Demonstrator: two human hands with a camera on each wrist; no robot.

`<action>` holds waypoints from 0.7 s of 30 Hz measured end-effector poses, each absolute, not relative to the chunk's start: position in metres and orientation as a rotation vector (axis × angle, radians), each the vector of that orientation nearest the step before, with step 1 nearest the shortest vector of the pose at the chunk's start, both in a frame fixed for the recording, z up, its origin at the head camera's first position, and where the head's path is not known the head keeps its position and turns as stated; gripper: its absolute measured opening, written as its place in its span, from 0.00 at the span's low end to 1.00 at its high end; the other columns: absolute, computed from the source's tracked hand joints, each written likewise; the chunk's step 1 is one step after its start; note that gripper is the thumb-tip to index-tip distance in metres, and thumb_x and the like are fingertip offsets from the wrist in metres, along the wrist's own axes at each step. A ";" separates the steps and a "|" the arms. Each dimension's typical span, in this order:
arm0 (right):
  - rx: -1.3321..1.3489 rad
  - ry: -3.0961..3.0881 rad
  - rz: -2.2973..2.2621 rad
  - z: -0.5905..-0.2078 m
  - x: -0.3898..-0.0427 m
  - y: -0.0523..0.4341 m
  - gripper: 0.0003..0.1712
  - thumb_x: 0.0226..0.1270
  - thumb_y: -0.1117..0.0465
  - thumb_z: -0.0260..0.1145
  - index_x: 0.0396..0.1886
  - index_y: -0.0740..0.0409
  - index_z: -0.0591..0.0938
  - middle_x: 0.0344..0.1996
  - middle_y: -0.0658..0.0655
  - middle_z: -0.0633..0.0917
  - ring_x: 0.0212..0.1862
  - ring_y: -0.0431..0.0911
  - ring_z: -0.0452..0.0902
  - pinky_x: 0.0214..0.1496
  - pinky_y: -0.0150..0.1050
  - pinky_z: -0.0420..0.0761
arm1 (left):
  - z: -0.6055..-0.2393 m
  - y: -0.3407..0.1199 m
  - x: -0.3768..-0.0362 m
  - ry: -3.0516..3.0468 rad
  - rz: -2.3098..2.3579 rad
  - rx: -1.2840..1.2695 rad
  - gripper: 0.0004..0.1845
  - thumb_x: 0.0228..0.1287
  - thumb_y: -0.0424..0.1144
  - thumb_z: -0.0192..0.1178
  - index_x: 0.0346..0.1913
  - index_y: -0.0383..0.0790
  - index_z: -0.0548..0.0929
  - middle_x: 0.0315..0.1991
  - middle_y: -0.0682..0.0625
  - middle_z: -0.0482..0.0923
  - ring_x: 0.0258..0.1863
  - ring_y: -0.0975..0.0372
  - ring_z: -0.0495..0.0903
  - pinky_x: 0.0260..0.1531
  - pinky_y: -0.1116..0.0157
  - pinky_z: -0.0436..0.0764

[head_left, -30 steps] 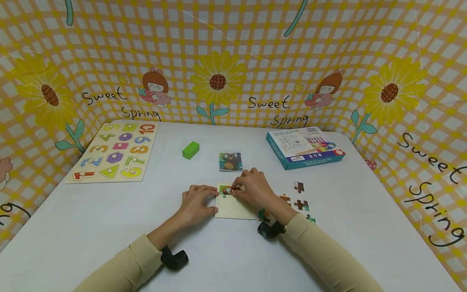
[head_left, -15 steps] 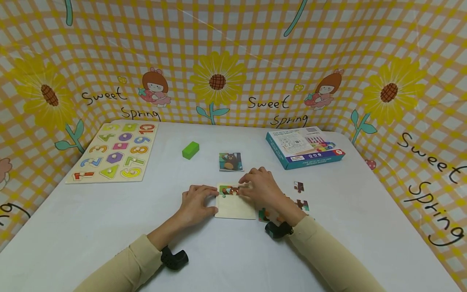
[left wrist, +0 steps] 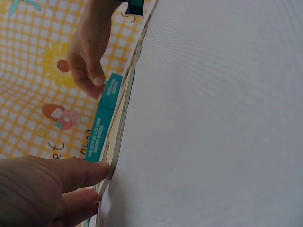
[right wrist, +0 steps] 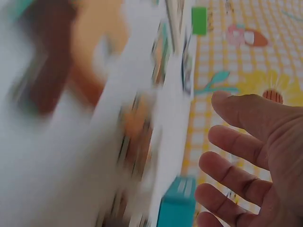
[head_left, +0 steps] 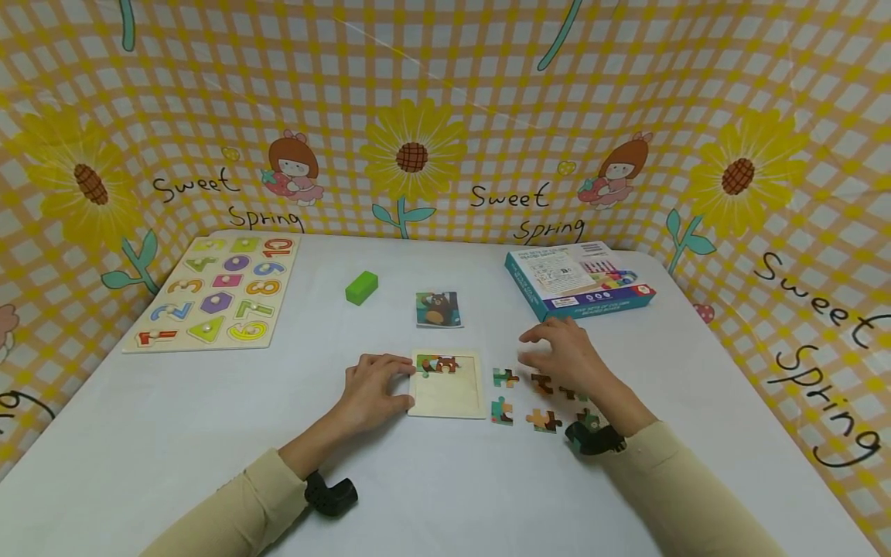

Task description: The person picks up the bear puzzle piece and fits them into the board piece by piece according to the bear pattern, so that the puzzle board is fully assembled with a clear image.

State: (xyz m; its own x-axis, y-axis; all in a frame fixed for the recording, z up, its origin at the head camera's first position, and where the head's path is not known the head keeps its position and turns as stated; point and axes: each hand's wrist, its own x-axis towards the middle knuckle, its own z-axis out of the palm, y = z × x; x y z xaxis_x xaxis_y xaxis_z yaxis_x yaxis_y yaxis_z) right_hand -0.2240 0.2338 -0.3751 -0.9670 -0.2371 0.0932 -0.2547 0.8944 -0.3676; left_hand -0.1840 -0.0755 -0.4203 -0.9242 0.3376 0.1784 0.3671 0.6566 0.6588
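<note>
A pale wooden puzzle tray (head_left: 448, 398) lies on the table with joined jigsaw pieces (head_left: 438, 364) showing a bear's head along its top left. My left hand (head_left: 376, 391) rests at the tray's left edge, its fingertips and thumb touching the rim; the left wrist view shows its fingers (left wrist: 85, 174) against that edge. My right hand (head_left: 567, 357) is held above the loose pieces with fingers spread and nothing between them. Several loose jigsaw pieces (head_left: 544, 420) lie right of the tray, some partly hidden under the right hand and wrist. In the right wrist view, pieces (right wrist: 136, 135) are blurred.
A bear picture card (head_left: 438, 309) lies behind the tray, with a green block (head_left: 362, 288) to its left. A number and shape board (head_left: 212, 294) lies at the far left. A teal-edged box (head_left: 581, 280) sits at the back right, beyond the right hand.
My right hand has let go of a bear-face piece in the tray's top row and moved right, over the loose pieces. My left hand has stayed at the tray's edge.
</note>
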 end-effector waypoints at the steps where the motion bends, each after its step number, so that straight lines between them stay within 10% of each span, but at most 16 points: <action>1: 0.373 -3.017 0.593 -0.375 -0.224 0.240 0.18 0.51 0.53 0.68 0.42 0.55 0.83 0.39 0.55 0.77 0.47 0.53 0.62 0.46 0.52 0.62 | -0.420 -0.075 -0.184 -2.823 -1.136 -0.600 0.21 0.45 0.39 0.67 0.47 0.42 0.80 0.52 0.54 0.72 0.53 0.54 0.61 0.48 0.50 0.53; 21: 0.228 -3.070 0.501 -0.390 -0.220 0.308 0.22 0.52 0.55 0.66 0.45 0.62 0.80 0.39 0.63 0.77 0.43 0.59 0.65 0.45 0.56 0.63 | -0.419 -0.075 -0.183 -2.826 -1.127 -0.601 0.22 0.45 0.38 0.67 0.47 0.42 0.80 0.52 0.54 0.72 0.53 0.55 0.61 0.47 0.51 0.54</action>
State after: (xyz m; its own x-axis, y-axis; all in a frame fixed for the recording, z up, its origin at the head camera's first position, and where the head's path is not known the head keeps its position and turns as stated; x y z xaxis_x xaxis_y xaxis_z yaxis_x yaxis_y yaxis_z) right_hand -0.2204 0.3082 -0.3898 -0.9891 -0.1402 0.0458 -0.1475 0.9377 -0.3146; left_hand -0.1829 -0.0755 -0.4194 -0.9240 0.3385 0.1778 0.3680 0.6608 0.6541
